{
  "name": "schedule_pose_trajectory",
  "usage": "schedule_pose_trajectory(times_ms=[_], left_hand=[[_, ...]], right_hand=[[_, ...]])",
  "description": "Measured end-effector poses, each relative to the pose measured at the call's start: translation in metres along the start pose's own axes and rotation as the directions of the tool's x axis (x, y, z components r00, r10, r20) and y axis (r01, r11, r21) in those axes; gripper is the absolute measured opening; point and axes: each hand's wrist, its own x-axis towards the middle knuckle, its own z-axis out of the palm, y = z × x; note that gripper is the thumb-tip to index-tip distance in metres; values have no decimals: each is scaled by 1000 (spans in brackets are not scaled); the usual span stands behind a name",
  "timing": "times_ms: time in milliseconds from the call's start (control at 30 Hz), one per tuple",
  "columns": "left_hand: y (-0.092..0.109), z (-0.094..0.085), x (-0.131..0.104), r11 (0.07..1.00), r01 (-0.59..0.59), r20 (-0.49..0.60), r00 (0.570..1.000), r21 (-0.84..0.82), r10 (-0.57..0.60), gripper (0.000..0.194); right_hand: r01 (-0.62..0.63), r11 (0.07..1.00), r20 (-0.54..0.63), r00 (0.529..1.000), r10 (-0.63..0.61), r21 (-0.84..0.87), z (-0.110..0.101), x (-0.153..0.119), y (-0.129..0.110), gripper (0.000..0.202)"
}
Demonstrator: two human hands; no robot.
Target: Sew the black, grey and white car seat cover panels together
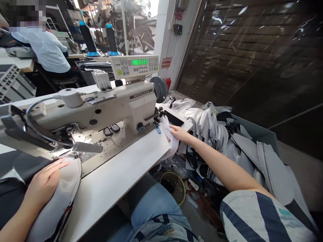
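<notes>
My left hand (pixel 47 179) lies flat with fingers stretched out on a white fabric panel (pixel 59 191) with a dark edge, close to the needle area of the sewing machine (pixel 111 107). Dark material lies under and to the left of that panel. At the right end of the white table (pixel 121 181), my right hand (pixel 178 133) is closed on a bundle of white fabric strips (pixel 168 129) hanging over the edge. The fingertips are partly hidden by the folds. Blue-handled thread snips (pixel 156 127) lie just left of the strips.
Black-handled scissors (pixel 111 129) rest on the machine bed. Two black thread cones (pixel 111 39) stand behind the control panel (pixel 136 65). Stacked grey-white panels (pixel 207 122) fill the right side by a grey bin (pixel 262 131). A basket (pixel 182 188) stands below. A co-worker (pixel 49 50) sits far left.
</notes>
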Motion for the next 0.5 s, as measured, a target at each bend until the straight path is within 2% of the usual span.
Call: schedule_pose_trajectory(times_ms=[133, 233, 333, 433, 500], left_hand=[[1, 1, 0, 999, 20, -9, 1000, -25, -21, 30], [0, 2, -1, 999, 30, 8, 1000, -32, -30, 28], [1, 1, -4, 999, 37, 11, 999, -20, -37, 30], [4, 0, -7, 999, 49, 10, 999, 3, -49, 32], [4, 1, -8, 999, 42, 16, 999, 10, -42, 34]], right_hand=[[-31, 999, -104, 994, 30, -10, -5, -16, -2, 37], [-51, 999, -98, 994, 52, 10, -3, -17, -9, 26], [-65, 993, -78, 994, 73, 100, -2, -15, -15, 18], [-87, 962, 31, 996, 81, 260, 1, -30, -13, 20], [-129, 920, 175, 982, 67, 371, 10, -58, -10, 27]])
